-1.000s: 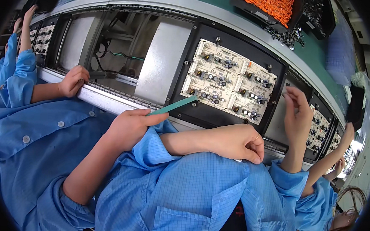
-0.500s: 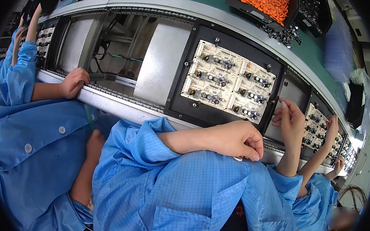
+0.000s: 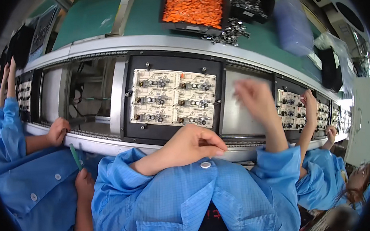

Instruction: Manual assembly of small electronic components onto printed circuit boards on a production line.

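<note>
A: In the head view, let's make the white board point(image 3: 173, 98) the middle of our clock. Why does it sit like that?

B: It lies flat in the black tray point(image 3: 170, 60), with little posts around it. We think the tray stops it sliding.

A: And the bins?

B: We see the orange bin point(image 3: 191, 28) just past 12 and the dark bin point(image 3: 246, 15) between 1 and 2, behind the rail point(image 3: 154, 41). We guess that keeps them in reach but out of the way.

A: How is our left hand point(image 3: 193, 143)?

B: Between 5 and 6, in front of the tray's near edge, its arm coming from 7. The fingers curl loosely, thumb and pointer tips close together. We see nothing in it, but can't tell if something tiny is tucked inside.

A: Our right hand point(image 3: 257, 99)?

B: At 3, over the grey plate point(image 3: 241, 124), its arm coming up from 4. The fingers are half bent and blurry. We can't tell how far apart the tips are, or if they pinch anything.
</note>
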Demonstrator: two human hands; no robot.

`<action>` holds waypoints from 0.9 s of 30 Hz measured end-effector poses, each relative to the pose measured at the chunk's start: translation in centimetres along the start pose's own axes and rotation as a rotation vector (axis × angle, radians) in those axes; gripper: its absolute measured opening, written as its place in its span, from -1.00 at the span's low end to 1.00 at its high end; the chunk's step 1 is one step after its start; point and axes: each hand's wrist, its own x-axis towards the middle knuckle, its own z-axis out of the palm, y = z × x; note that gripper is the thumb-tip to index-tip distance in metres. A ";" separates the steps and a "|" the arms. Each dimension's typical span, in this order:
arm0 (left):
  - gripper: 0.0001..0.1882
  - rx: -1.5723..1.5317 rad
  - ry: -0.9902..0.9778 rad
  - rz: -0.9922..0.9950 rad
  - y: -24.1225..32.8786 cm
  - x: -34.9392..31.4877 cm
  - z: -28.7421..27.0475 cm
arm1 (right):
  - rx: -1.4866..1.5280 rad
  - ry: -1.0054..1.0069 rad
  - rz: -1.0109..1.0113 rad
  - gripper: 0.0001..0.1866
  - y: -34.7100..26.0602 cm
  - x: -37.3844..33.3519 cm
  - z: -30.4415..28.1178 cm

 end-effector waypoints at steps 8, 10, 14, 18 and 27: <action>-0.86 0.038 0.248 -0.066 1.9 -3.3 0.0 | -0.438 0.638 -0.499 -0.80 4.9 13.1 -5.0; -0.87 0.061 0.280 -0.057 1.7 -4.0 -0.2 | -0.448 0.648 -0.444 -0.78 5.4 14.5 -5.2; -0.88 0.023 0.278 -0.119 0.5 -4.2 -0.1 | -0.403 0.640 -0.365 -0.76 6.2 16.0 -5.0; -0.90 0.035 0.265 -0.134 -0.1 -3.8 -0.2 | -0.352 0.627 -0.288 -0.75 6.3 15.7 -5.3; -0.90 0.097 0.233 -0.148 -0.3 -3.8 -0.2 | -0.374 0.575 -0.293 -0.75 6.8 15.5 -4.9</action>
